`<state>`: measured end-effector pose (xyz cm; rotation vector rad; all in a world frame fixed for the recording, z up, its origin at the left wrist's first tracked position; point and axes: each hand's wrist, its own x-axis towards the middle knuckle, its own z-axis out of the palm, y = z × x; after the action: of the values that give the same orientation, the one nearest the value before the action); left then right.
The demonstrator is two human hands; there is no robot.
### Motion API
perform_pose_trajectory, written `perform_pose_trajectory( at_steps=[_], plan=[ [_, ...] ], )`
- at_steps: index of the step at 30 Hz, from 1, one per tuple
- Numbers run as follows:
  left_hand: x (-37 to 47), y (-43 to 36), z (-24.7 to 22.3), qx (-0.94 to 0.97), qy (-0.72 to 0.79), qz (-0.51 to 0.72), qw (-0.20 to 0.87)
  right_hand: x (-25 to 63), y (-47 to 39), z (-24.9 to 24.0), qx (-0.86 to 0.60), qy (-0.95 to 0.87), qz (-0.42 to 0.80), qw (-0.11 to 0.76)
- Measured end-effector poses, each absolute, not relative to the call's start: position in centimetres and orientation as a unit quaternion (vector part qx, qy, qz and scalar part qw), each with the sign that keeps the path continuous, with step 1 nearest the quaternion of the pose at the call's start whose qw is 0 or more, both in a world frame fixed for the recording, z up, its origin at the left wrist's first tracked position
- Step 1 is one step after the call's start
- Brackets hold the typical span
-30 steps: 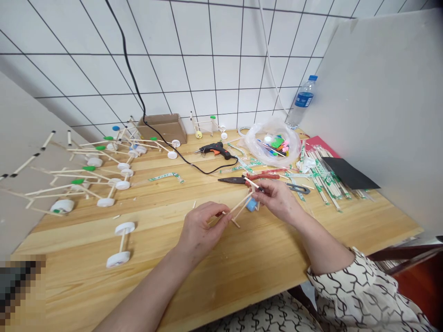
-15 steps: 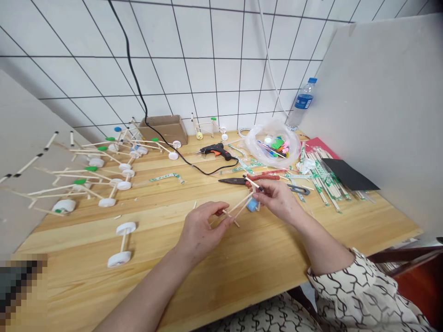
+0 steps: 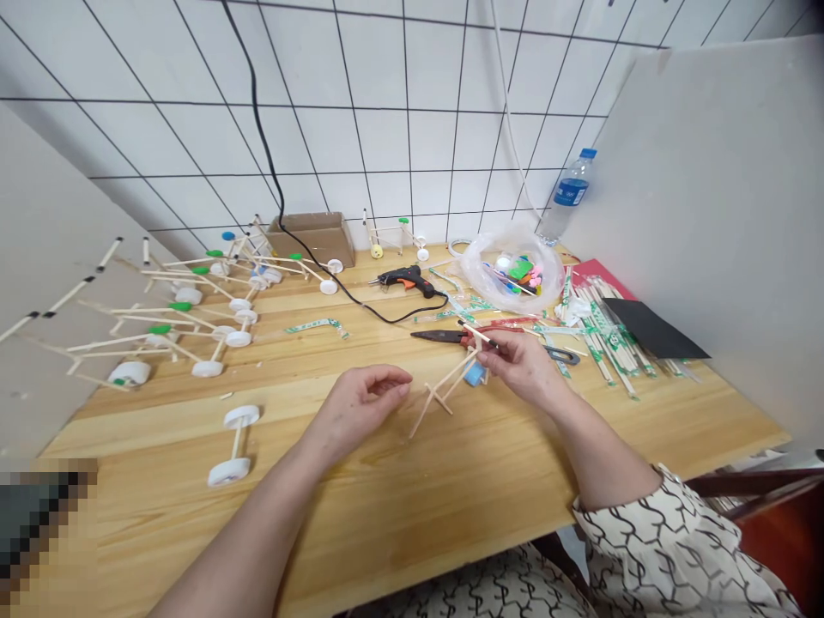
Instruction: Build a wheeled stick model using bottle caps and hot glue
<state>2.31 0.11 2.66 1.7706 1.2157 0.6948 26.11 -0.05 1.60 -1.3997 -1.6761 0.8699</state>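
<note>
My right hand (image 3: 518, 367) pinches a small frame of wooden sticks (image 3: 444, 386) near its handlebar, a stick with black ends. A blue wheel-like piece (image 3: 475, 374) shows beneath my fingers, at that end of the frame. The frame's other end, with a crosspiece and a slanting stick, points left toward my left hand. Empty, with thumb and fingers apart, my left hand (image 3: 360, 408) hovers just left of the frame without touching it. An axle with two white wheels (image 3: 237, 442) stands on the table, left of my left forearm.
Several stick-built tricycles (image 3: 160, 330) crowd the table's left side. A black glue gun (image 3: 408, 279) lies behind my hands, its cord crossing the table. Pliers (image 3: 441, 336) lie close behind the frame. Farther right are a plastic bag (image 3: 511, 270), wrapped chopsticks (image 3: 608, 335) and a bottle (image 3: 570, 193).
My left hand has let go of the stick frame and drawn back to the left. My right hand keeps its hold on the frame. The view has shifted slightly.
</note>
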Motion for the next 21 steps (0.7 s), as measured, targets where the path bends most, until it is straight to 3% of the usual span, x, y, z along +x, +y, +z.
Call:
perform_pose_trajectory(
  at_steps=[7,21],
  plan=[
    [1.6,0.7,1.4,0.739,0.462,0.209,0.443,26.4,0.3,1.1,-0.538,-0.659,0.339,0.402],
    [1.7,1.0,0.5,0.790,0.477,0.129,0.364,26.1,0.3,1.3,-0.526,-0.625,0.389,0.426]
  ],
)
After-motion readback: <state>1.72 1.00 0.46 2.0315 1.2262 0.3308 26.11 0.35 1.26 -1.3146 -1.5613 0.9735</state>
